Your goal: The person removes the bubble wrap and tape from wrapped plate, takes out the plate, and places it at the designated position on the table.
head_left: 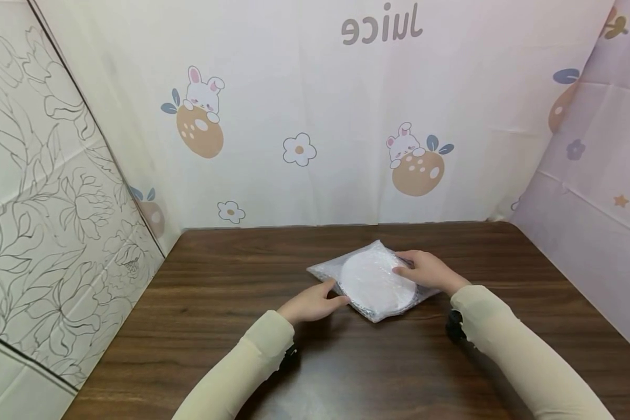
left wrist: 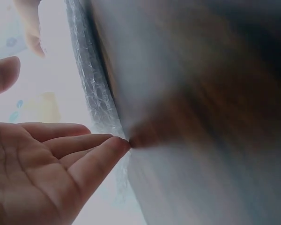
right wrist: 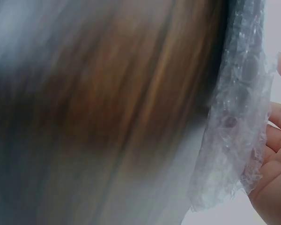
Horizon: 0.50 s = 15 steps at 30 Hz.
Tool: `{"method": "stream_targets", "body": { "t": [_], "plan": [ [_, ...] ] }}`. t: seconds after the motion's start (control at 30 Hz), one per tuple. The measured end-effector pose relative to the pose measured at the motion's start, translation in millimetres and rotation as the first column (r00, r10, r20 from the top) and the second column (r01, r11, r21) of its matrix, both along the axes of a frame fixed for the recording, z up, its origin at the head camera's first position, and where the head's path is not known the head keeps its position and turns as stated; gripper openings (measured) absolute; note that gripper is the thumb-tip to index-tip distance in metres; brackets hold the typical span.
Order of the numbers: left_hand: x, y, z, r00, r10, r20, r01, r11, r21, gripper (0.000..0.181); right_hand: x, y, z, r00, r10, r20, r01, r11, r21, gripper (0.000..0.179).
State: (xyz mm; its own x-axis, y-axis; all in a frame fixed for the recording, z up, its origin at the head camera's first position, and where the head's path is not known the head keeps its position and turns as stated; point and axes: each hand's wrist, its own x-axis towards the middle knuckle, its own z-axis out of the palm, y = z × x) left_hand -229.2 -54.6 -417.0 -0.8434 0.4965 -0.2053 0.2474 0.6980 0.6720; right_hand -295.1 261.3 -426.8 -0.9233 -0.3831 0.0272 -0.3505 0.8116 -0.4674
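A round white disc (head_left: 375,279) lies inside a clear bubble-wrap bag (head_left: 322,269) on the dark wooden table. My right hand (head_left: 425,271) holds the package at its right side, thumb over the top face and the other fingers at the far edge. In the right wrist view those fingers (right wrist: 280,136) show partly behind the bubble wrap (right wrist: 229,131). At the near left edge is my left hand (head_left: 312,300), its fingertips right by the bag. The left wrist view has its fingers extended, one fingertip meeting the tabletop, and the thumb (left wrist: 4,75) held apart.
The brown wood-grain table (head_left: 215,280) reaches back to a pale curtain (head_left: 262,105) printed with rabbits and flowers. A panel with line-drawn flowers (head_left: 68,192) stands on the left, and another pale sheet (head_left: 598,186) hangs on the right.
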Motion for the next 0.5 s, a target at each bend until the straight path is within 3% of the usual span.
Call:
{"method": "stream_targets", "body": {
  "t": [0.3, 0.5],
  "plan": [
    [6.7, -15.9, 0.5, 0.999, 0.023, -0.022, -0.024, 0.999, -0.025, 0.073, 3.3, -18.5, 3.5, 0.999, 0.033, 0.0, -0.033, 0.999, -0.018, 0.057],
    [11.4, -26.8, 0.8, 0.999, 0.031, -0.033, -0.032, 0.999, -0.017, 0.071, 2.6, -26.0, -0.9, 0.994, 0.098, -0.04, -0.098, 0.995, 0.01, 0.057]
  ]
}}
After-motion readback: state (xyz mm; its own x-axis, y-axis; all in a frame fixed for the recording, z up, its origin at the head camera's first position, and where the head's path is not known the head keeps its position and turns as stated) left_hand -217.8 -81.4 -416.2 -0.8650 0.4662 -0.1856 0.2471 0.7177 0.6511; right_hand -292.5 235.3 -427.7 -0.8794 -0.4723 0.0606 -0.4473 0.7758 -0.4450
